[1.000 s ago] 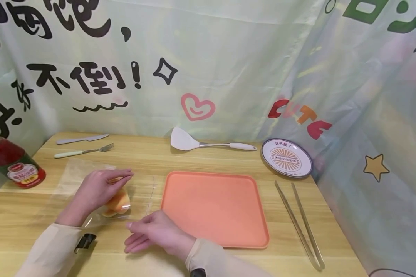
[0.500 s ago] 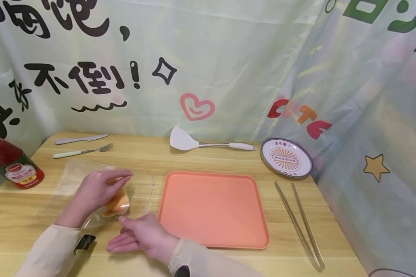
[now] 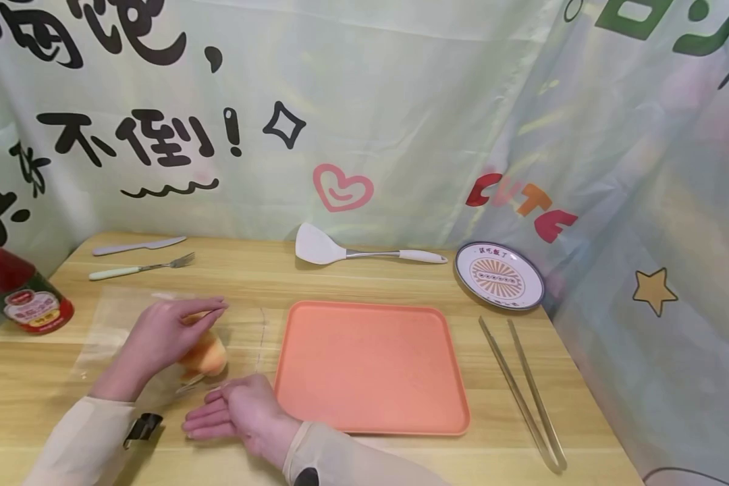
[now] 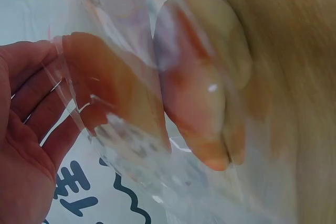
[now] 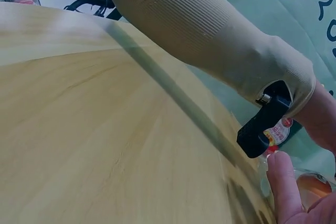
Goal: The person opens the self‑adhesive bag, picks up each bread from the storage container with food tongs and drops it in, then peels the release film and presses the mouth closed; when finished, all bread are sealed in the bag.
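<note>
A clear plastic bag [image 3: 112, 320] lies at the left of the table with golden-brown bread [image 3: 206, 356] inside; the left wrist view shows the bread [image 4: 194, 93] through the wrinkled film. My left hand [image 3: 164, 337] reaches over the bag and pinches its edge between thumb and fingertips, covering part of the bread. Just below the bag's near side, my right hand [image 3: 243, 413] is turned palm up with straight, spread fingers. Its thumb is close to the film; whether they touch I cannot tell.
An orange tray [image 3: 373, 368] lies right of my hands, with metal tongs [image 3: 525, 395] beyond it. Along the back are a knife [image 3: 140, 246], a fork [image 3: 142, 266], a white spatula [image 3: 370, 251] and a plate [image 3: 499, 277]. A red sauce bottle [image 3: 21, 290] stands at left.
My right hand has moved left toward the bag and turned its palm upward. The left hand stays at the bag. The bread's near end shows less film glare.
</note>
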`<state>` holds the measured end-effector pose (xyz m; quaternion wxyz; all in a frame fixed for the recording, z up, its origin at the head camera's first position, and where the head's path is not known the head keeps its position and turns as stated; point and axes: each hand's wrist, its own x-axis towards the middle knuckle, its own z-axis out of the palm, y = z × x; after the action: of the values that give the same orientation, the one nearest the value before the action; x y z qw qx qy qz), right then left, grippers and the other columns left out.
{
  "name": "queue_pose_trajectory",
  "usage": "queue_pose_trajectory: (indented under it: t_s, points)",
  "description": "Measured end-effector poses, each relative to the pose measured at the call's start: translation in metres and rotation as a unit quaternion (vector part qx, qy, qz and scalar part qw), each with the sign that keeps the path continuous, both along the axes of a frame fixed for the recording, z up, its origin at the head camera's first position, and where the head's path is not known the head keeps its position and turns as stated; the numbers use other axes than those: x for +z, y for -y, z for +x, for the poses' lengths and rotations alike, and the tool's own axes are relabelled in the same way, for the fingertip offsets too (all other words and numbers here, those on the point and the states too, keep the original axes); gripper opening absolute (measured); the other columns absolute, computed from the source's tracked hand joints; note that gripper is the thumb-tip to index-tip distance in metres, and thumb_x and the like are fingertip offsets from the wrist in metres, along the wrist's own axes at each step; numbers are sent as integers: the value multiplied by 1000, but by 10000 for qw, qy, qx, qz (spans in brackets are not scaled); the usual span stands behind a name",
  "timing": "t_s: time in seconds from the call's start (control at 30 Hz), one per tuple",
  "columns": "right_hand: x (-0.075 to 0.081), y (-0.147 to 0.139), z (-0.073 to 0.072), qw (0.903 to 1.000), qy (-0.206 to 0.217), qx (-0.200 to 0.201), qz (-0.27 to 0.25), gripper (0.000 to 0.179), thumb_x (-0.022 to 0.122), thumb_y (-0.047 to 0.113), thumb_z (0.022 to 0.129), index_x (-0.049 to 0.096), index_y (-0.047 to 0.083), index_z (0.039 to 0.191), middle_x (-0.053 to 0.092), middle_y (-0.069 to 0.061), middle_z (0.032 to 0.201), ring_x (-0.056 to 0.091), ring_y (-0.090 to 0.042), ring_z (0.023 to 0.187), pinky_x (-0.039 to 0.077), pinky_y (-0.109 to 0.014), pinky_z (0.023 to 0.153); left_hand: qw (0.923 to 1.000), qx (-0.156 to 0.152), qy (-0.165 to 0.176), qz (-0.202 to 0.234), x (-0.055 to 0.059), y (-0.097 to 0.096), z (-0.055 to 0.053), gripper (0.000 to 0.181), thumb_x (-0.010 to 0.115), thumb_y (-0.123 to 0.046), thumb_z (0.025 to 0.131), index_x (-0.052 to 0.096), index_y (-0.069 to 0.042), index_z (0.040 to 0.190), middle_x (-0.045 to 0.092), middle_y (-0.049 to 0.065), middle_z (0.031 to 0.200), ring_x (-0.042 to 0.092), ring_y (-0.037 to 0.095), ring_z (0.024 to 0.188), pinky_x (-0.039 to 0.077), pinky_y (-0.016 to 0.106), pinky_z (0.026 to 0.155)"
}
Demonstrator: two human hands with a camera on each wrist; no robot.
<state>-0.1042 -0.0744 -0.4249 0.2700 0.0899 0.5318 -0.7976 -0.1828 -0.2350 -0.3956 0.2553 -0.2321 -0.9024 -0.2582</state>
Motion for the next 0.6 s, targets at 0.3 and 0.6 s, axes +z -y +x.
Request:
queue_pose_trajectory:
  t_s: [0.3, 0.6]
  points:
    - [-2, 4, -2, 9996, -96, -270, 5, 14, 46, -7, 95, 58, -10, 89, 68, -27, 75, 70, -44, 75, 59, -47, 62, 9999, -64, -95, -15, -1, 2, -2, 21, 78, -4, 81, 78, -9, 101, 75, 5, 97, 72, 27, 74, 55, 47, 64]
    - [0, 4, -5, 9991, -112, -398, 8, 12, 48, -6, 91, 59, -10, 88, 67, -26, 74, 70, -43, 74, 59, -46, 61, 9993, -168, -334, 78, 0, 3, -1, 21, 78, 0, 79, 78, -7, 99, 75, 7, 90, 40, -3, 46, 40, 20, 51]
